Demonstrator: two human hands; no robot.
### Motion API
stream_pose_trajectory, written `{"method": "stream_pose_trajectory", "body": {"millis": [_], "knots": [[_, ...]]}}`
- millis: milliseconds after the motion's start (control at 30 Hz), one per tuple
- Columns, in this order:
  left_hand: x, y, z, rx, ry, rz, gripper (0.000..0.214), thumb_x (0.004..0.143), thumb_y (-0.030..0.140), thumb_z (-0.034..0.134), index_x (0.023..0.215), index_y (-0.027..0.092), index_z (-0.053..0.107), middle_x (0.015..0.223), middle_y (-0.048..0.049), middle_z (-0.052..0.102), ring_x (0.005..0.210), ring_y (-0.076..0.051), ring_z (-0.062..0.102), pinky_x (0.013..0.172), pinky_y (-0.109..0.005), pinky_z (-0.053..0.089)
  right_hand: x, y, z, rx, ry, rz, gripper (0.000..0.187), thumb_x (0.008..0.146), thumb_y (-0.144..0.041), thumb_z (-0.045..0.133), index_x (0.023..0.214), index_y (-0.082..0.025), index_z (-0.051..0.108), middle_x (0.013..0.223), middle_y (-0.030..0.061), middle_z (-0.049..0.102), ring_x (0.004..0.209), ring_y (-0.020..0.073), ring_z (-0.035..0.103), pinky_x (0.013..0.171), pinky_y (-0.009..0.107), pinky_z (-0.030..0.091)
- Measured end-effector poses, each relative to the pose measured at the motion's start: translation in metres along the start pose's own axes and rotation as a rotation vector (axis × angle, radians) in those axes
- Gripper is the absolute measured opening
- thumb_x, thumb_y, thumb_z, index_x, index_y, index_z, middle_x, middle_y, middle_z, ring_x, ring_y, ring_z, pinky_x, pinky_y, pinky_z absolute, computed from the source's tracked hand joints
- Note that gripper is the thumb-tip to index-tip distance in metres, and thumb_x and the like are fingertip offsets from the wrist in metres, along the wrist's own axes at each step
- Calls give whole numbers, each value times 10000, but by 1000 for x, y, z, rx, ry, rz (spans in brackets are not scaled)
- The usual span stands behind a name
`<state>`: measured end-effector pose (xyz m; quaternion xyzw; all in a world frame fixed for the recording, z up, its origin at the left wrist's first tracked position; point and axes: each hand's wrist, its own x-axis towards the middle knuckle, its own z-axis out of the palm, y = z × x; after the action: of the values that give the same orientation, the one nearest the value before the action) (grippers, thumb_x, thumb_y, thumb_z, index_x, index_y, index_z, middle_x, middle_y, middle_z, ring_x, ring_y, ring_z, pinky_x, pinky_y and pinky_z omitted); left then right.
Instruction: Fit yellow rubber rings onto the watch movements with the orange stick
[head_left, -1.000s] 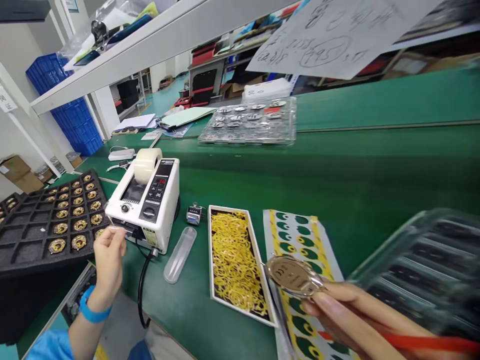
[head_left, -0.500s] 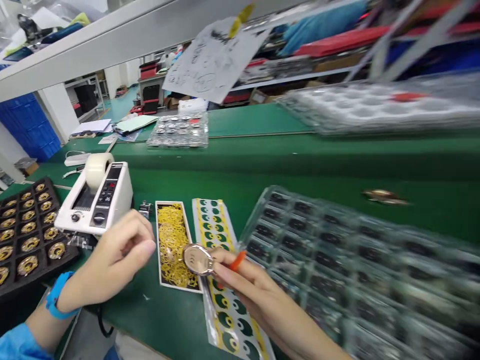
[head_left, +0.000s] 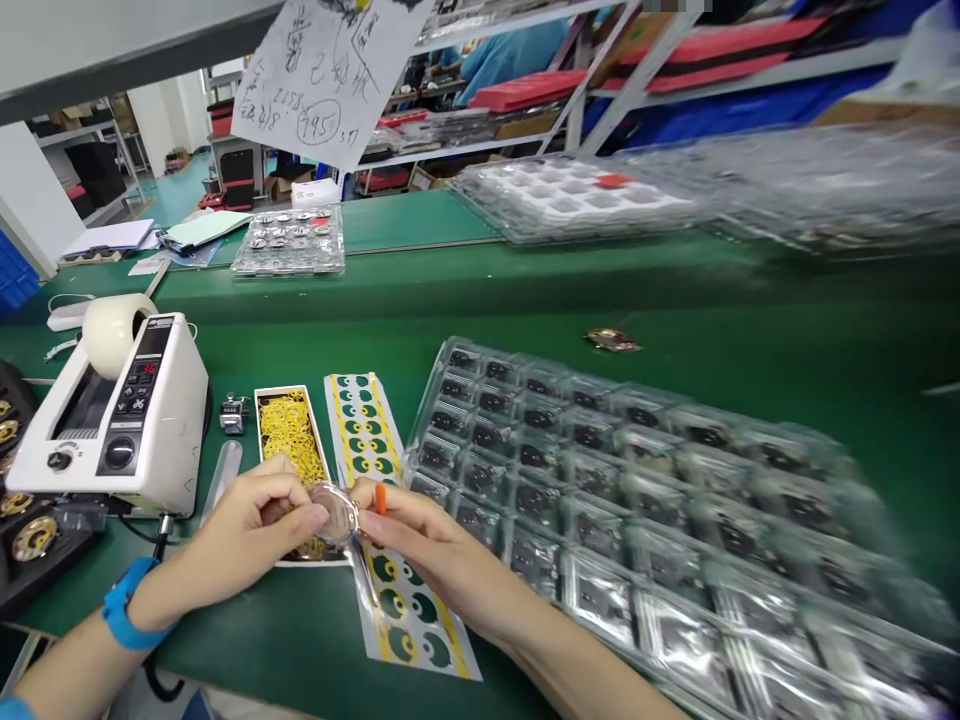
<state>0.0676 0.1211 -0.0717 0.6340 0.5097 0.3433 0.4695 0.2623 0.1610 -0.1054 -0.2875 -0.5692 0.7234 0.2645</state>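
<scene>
"What are the hands doing?"

"The left hand (head_left: 247, 540) and the right hand (head_left: 442, 548) are both pinching a round shiny disc (head_left: 335, 513). Their fingers are closed on its edges."

"Where is the disc?"

"It is sitting right between the two hands, above a strip of green and yellow stickers (head_left: 365, 430)."

"What is beside the hands?"

"A clear plastic tray (head_left: 540, 470) is lying just right of the right hand. A white tape dispenser (head_left: 112, 420) is standing just left of the left hand."
</scene>
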Motion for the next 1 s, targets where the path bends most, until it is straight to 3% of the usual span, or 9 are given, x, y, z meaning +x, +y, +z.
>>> {"method": "stream_pose_trajectory", "body": {"millis": [500,767,900,1000], "knots": [[3,-5,7,97,71,30,320,892,319,534,599,196,487,691,19,403,662,-150,414,595,-274,305,3,0,2,-62,33,-25,481,807,-669,570,690,-206,524,706,-11,455,699,156,403,669,284,317],[4,-4,7,446,277,68,275,860,286,551,624,201,440,694,30,418,560,-122,401,537,-265,298,2,-5,2,-151,67,-82,489,816,-683,542,695,-210,549,707,-3,482,701,166,430,673,291,349],[4,-5,1,459,473,232,163,879,201,535,718,197,510,706,21,458,574,-125,418,550,-264,346,0,-2,-1,-132,79,-91,497,817,-689,534,691,-209,526,702,-8,462,686,160,414,665,288,332],[1,-5,3,328,469,422,92,883,179,570,823,197,637,826,-33,560,746,-161,555,661,-288,459,-1,-1,0,-117,61,-78,497,817,-687,537,688,-207,526,707,-4,463,690,161,410,664,289,324]]}}
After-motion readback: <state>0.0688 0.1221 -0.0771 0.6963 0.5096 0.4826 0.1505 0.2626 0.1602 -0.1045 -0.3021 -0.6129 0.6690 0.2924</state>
